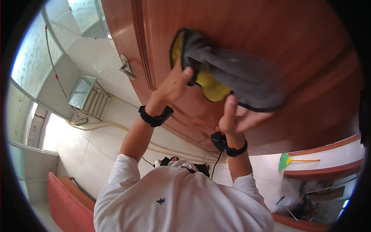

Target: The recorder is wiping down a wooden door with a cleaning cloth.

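A grey microfiber cloth with a yellow underside and black edging [243, 75] spans both hands in front of a reddish-brown wooden door [261, 26]. At the cloth's left part, my left hand [174, 82] grips it with the thumb in front and the fingers hidden behind the fabric. My right hand [240, 116] holds the lower edge, thumb on the near side and fingers partly behind the cloth. The cloth is folded and slightly blurred; whether it touches the door I cannot tell. To the left of my left hand is the metal door handle [127, 68].
A small glass-topped stand [82, 91] and a long-handled floor tool [55, 69] stand left. A pale hose [101, 124] runs over the tiled floor. A red padded seat [69, 200] is lower left; a green-bristled broom [285, 161] lies right.
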`<action>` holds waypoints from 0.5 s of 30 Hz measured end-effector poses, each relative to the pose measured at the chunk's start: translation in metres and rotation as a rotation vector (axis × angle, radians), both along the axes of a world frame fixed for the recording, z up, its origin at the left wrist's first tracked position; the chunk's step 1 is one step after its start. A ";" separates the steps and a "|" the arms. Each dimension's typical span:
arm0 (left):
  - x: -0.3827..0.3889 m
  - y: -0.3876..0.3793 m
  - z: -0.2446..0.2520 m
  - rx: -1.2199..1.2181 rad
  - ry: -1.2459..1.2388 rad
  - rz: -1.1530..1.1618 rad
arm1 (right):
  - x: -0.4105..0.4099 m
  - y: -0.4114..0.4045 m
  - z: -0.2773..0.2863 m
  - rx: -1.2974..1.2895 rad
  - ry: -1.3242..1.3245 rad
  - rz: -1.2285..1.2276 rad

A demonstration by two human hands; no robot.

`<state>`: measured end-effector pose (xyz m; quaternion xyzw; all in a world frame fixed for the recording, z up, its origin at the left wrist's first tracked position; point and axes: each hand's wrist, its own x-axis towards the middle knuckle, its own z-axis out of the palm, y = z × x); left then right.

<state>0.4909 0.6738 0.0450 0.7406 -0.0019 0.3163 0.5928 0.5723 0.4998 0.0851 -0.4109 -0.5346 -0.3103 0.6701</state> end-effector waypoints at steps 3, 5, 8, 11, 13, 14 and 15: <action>0.038 -0.027 -0.006 0.215 -0.156 -0.236 | 0.011 -0.011 0.022 0.121 -0.013 -0.054; 0.056 -0.057 -0.016 0.761 -0.229 0.044 | 0.025 -0.028 0.022 0.082 -0.001 -0.070; 0.059 -0.068 -0.077 0.874 -0.088 0.038 | 0.038 -0.042 -0.009 -0.453 -0.250 -0.505; 0.044 -0.082 -0.115 0.798 -0.071 -0.101 | 0.053 -0.064 -0.090 -0.791 -0.205 -0.366; 0.031 -0.079 -0.105 0.592 0.166 -0.123 | 0.052 -0.080 -0.091 -0.801 -0.210 -0.307; 0.035 -0.076 -0.091 0.603 0.149 -0.131 | 0.057 -0.087 -0.088 -0.824 -0.215 -0.217; 0.034 -0.077 -0.068 0.587 0.085 -0.108 | 0.060 -0.096 -0.075 -0.823 -0.211 -0.235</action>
